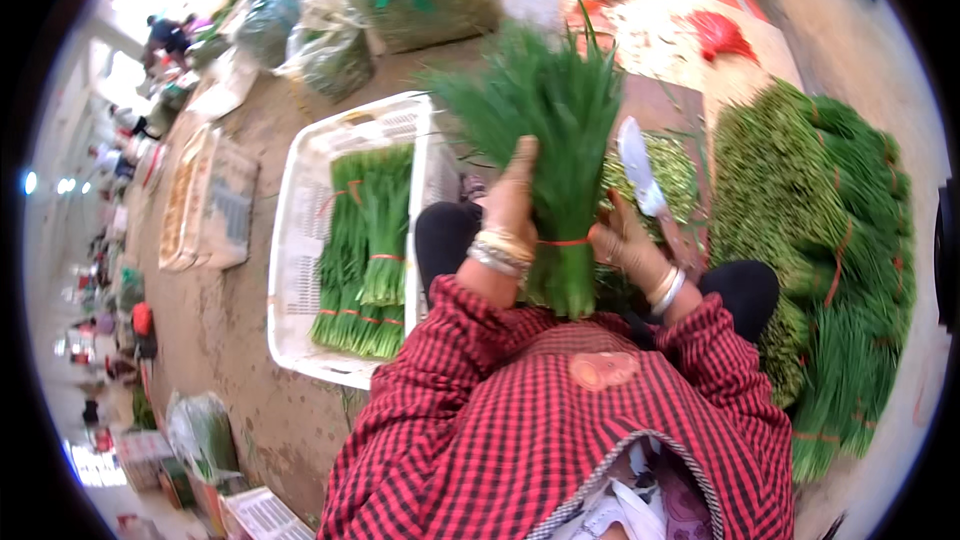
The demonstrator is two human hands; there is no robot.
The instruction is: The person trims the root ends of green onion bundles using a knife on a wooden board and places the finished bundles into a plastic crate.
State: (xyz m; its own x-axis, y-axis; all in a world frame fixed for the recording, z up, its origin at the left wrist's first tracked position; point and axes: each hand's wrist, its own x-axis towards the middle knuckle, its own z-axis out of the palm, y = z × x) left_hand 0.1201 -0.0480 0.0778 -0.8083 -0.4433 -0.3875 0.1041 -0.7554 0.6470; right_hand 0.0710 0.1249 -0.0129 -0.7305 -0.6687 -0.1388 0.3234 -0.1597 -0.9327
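Observation:
A bunch of garlic chives point(560, 190), tied low with a red band, stands upright in front of my chest, leaf tips away from me. My left hand point(512, 202) is wrapped round its left side, thumb showing. My right hand point(632, 245) is at the lower right side near the band, its thumb against the stems and its fingers partly hidden. Just beyond the right hand lies a knife point(642, 172) with a broad pale blade and brown handle, beside green trimmings point(675, 175). Left of me, a white plastic crate point(285, 310) holds several banded bunches point(380, 230).
To my right, many chive bunches point(850, 240) are piled by the wall. Stuffed bags of greens point(425, 5) stand ahead. Another crate point(215, 200) is farther left. A red plastic bag point(722, 37) lies at the far right. People work in the left background.

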